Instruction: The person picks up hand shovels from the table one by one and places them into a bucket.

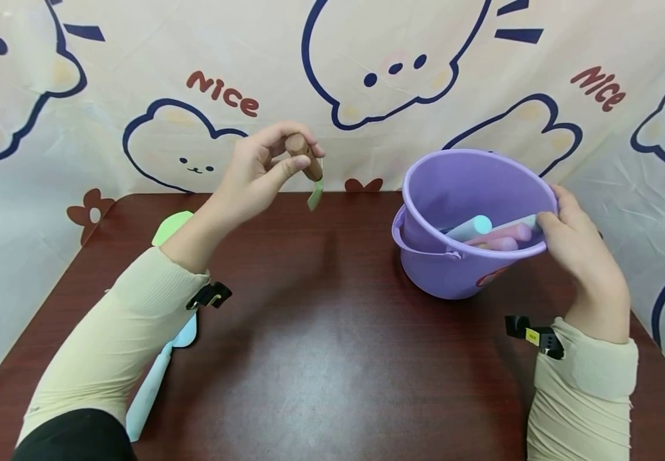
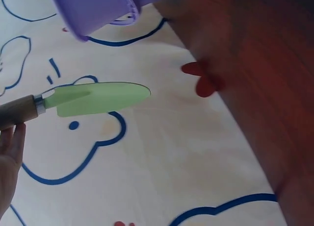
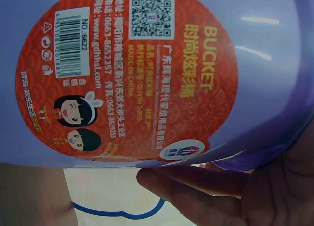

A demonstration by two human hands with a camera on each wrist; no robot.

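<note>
My left hand [image 1: 263, 163] holds a small garden trowel [image 1: 305, 157] by its brown wooden handle, above the far part of the table. Its light green blade [image 2: 103, 98] shows at full length in the left wrist view. A purple bucket [image 1: 439, 275] stands at the right, tilted, its handle hanging down on the left side. The rim is gripped by my right hand [image 1: 580, 240], thumb over the edge and fingers along the outside. Inside the bucket lie several light blue and pink handles [image 1: 471, 228]; their far ends are hidden. A red label [image 3: 127, 79] covers part of the bucket's side.
On the left of the dark brown table [image 1: 332, 384] lies a light blue tool [image 1: 150, 390], partly under my left forearm. A light green piece [image 1: 172, 225] shows beyond that forearm. A printed cloth [image 1: 286, 57] hangs behind the table.
</note>
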